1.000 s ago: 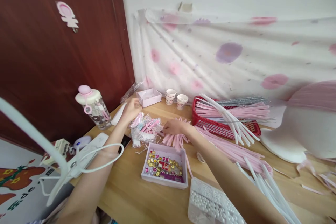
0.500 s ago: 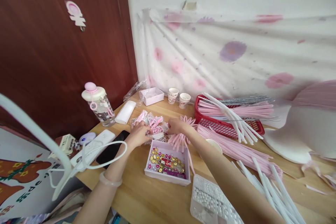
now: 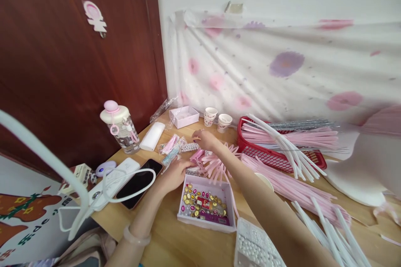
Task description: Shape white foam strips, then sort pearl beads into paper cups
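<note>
My left hand [image 3: 176,173] lies low over the near side of a pile of small clear packets, its fingers stretched to the right. Just beyond it, my right hand [image 3: 206,140] is bent over the back of the pile with its fingertips pressed together; what they pinch is hidden. Among the packets are a pink one [image 3: 170,144], a light blue one [image 3: 171,156], a silver-grey beaded one [image 3: 189,147] and a brighter pink one [image 3: 197,156]. In front of the hands stands an open white box [image 3: 206,226] of gold and magenta gems. Pink fuzzy stems [image 3: 217,167] fan out under my right forearm.
A red basket [image 3: 263,156] of pipe cleaners stands right, near paper cups [image 3: 224,122] and a small white box [image 3: 184,117]. A bottle [image 3: 123,131], phone [image 3: 140,183] and white cable [image 3: 128,197] are left. A pearl case [image 3: 257,244] lies in front.
My right hand has shifted towards the back of the pile, and my left hand has come slightly nearer and right. More packets show, the light blue one among them. The view has turned slightly left.
</note>
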Demonstrator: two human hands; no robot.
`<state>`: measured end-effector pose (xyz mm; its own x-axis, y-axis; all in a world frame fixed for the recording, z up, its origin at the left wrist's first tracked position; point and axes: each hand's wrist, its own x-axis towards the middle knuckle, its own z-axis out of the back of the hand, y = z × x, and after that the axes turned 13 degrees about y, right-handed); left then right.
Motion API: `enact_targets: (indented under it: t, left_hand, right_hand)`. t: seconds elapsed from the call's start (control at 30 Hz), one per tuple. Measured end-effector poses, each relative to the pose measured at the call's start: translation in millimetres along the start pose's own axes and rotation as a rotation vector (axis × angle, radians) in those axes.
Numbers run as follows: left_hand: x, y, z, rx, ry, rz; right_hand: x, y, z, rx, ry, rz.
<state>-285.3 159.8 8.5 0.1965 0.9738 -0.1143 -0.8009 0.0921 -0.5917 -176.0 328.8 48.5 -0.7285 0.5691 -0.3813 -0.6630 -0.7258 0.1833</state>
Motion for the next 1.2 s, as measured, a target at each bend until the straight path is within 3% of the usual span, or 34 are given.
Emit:
enact_targets:
  t: [0.17,0.3,0.47,0.63,0.8,1.0,1.1,1.2]
  left_hand:
    - [-10,11,-2.7,-0.041,-0.059,-0.030]
    - [-14,18,-10.0,-0.008,-0.193,0.052]
    - [-28,15,-15.7,0.003,-0.262,0.108]
    - [-20,38,17.3,0.017,-0.376,0.309]
    - [21,60,47.7,0.066,-0.333,0.434]
    - [45,52,55.8,0.053,-0.314,0.368]
    - [44,39,56.2,0.046,-0.297,0.278]
    - [35,23,49.5,0.042,-0.147,0.189]
  right_hand:
    - [24,10,-8,-0.037,0.117,0.098]
    - [22,9,-6,0.024,0.095,0.067]
    - [-5,-6,15,0.257,-0.148,-0.007]
    - [-54,-19,26,0.617,-0.387,-0.023]
    - [-115,-11,-1,1.031,-0.411,0.042]
    - [-178,4,-46,1.445,-0.367,0.027]
    - [-187,11,-61,1.695,-0.349,0.010]
    - [-173,17,-62,1.792,-0.285,-0.042]
